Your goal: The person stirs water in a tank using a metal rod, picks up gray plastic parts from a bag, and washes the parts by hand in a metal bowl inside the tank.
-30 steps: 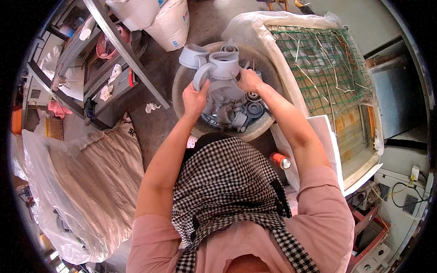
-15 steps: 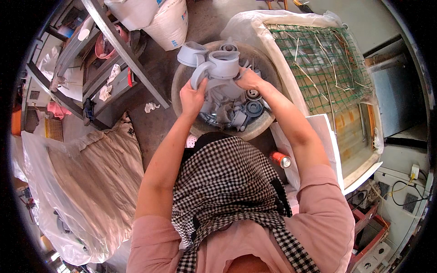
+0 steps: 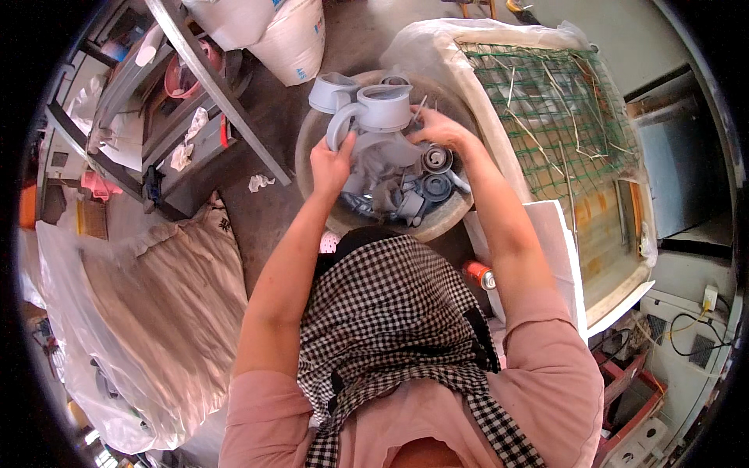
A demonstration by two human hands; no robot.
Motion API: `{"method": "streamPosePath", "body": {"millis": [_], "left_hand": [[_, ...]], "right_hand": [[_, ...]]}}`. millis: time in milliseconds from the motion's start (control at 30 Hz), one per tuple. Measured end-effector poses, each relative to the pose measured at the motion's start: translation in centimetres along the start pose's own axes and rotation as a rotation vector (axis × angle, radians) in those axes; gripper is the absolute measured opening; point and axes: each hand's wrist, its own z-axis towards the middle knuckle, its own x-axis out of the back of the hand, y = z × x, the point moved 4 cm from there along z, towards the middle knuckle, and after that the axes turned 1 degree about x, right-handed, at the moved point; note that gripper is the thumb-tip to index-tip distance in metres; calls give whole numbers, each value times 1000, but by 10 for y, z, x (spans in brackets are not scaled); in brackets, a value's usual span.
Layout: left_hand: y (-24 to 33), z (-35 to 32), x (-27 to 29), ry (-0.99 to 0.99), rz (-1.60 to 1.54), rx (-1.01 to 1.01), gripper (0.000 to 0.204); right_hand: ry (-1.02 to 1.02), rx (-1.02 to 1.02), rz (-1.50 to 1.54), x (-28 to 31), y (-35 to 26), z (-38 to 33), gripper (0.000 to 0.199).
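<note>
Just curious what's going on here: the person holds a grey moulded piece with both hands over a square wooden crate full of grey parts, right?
Not quite. The head view shows a round basin, not a square wooden crate. Both the left hand and right hand do hold the grey moulded piece over its grey parts.

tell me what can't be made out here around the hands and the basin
Head view, all of it:
- Left hand: fingertips hidden behind the grey moulded part.
- Right hand: what it grips is hidden by its own fingers.
- Basin: bottom covered by grey pieces; near rim hidden by the apron.
- Sacks: cut off by the top edge.
</note>
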Motion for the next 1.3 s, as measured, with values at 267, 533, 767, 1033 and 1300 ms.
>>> {"method": "streamPosePath", "body": {"millis": [267,533,767,1033,1300], "left_hand": [[15,16,-15,36,-253,59,25],[54,-15,115,389,-186,145,26],[201,-139,389,925,901,-203,40],[254,-194,636,1312,785,124,46],[100,-32,300,296,1273,-89,39]], "right_hand": [[479,-355,380,51,105,-40,77],[98,-417,-907,-62,202,-60,38],[70,-324,-1455,-73,278,-68,70],[-115,-496,-1002,-83,227,-56,38],[-25,-135,-189,-73,145,-45,60]]}}
